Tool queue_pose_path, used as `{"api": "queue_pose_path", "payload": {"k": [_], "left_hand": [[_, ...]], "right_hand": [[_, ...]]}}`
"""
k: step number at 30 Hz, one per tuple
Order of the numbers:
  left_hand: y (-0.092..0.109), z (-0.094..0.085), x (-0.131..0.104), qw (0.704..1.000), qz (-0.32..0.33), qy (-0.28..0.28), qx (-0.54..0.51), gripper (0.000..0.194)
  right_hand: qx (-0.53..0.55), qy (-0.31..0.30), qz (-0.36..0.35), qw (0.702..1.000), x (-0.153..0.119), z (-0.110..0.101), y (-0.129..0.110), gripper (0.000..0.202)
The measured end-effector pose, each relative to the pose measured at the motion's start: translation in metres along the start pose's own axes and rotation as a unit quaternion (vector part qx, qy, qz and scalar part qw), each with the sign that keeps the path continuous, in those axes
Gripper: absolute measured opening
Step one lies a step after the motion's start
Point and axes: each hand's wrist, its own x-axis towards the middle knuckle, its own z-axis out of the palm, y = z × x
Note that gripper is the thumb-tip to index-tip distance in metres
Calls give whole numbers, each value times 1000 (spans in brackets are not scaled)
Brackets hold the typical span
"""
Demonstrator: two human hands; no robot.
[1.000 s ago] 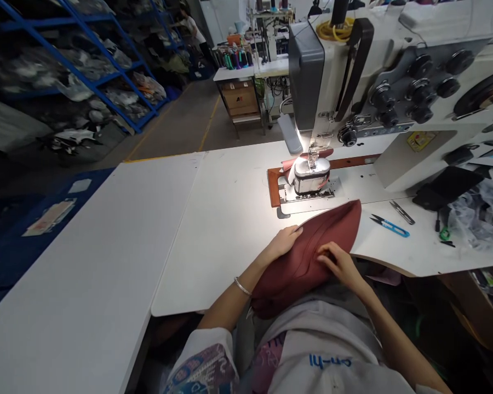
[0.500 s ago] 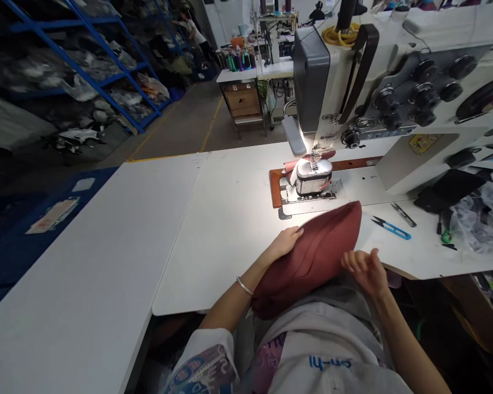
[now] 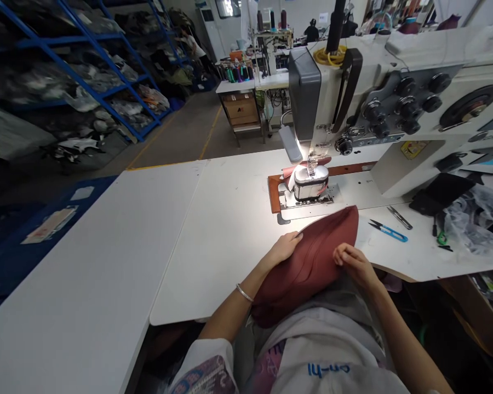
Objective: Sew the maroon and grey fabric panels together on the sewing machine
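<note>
A rust-red sewn fabric piece [image 3: 308,265] with curved seams lies across my lap and rises over the table's front edge. My left hand [image 3: 285,247] is closed on its left edge, thumb on top, the other fingers partly hidden. On the right side of the cloth, my right hand [image 3: 351,261] has its fingers curled together against the surface; whether anything is pinched there I cannot make out. Beyond the cloth stands the sewing machine's lit needle area [image 3: 312,164], above a raised metal bed [image 3: 311,183] with some reddish fabric behind it.
Blue thread snips [image 3: 388,230] and a metal pair of snips [image 3: 400,217] lie on the right of the white table [image 3: 213,219]. Farther right are a black cloth [image 3: 441,194] and clear plastic bags [image 3: 476,219]. Blue shelves [image 3: 107,93] stand back left; a person [image 3: 194,46] is far off.
My right hand has moved left onto the fabric, and its raised thumb has come down to the curled fingers. My left hand keeps its hold. The camera view has shifted slightly.
</note>
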Motion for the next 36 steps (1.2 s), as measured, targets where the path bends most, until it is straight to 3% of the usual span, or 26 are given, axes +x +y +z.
{"api": "queue_pose_path", "payload": {"k": [2, 4, 6, 8, 10, 12, 15, 16, 18, 20, 22, 24, 28, 30, 33, 36], "left_hand": [[1, -1, 0, 1000, 1, -4, -7, 41], [2, 0, 1, 1000, 4, -4, -8, 41], [3, 0, 1, 1000, 5, -5, -6, 41], [4, 0, 1, 1000, 3, -8, -7, 41], [3, 0, 0, 1000, 2, -11, -9, 41], [2, -1, -1, 1000, -1, -16, -12, 42], [0, -2, -1, 1000, -1, -16, -17, 42], [-1, -3, 0, 1000, -1, -14, -21, 42], [0, -3, 0, 1000, -1, -12, -27, 43], [1, -2, 0, 1000, -1, -16, -25, 44], [3, -2, -1, 1000, -3, -21, -11, 45], [5, -3, -3, 1000, -7, -26, 4, 45], [7, -4, -5, 999, -7, -32, 17, 45], [7, -4, -4, 999, -6, -34, 19, 44], [9, -4, -2, 999, -8, -36, 32, 43], [9, -5, -1, 998, -6, -38, 46, 42]], "right_hand": [[-8, 46, 12, 999, 2, -8, -1, 41], [-134, 67, -10, 989, 11, -6, 1, 33], [-270, 38, -50, 961, 22, 3, 4, 27], [-335, 3, -69, 940, 29, 11, 5, 28], [-303, -14, -63, 951, 27, 11, 6, 32], [-174, -9, -61, 983, 20, 1, 6, 37], [-9, 63, -57, 996, 11, -17, 7, 49], [-21, 91, -52, 994, 12, -20, 8, 49], [-145, 108, -53, 982, 19, -15, 10, 39], [-300, 94, -74, 947, 31, -2, 15, 28], [-380, 85, -96, 916, 41, 8, 22, 24], [-367, 130, -84, 917, 43, 8, 28, 27], [-253, 281, 10, 926, 35, -10, 33, 33], [-286, 262, 9, 922, 34, -13, 30, 34], [-374, 181, -35, 909, 41, -4, 25, 33], [-292, 191, -25, 937, 46, -3, 25, 36]]}}
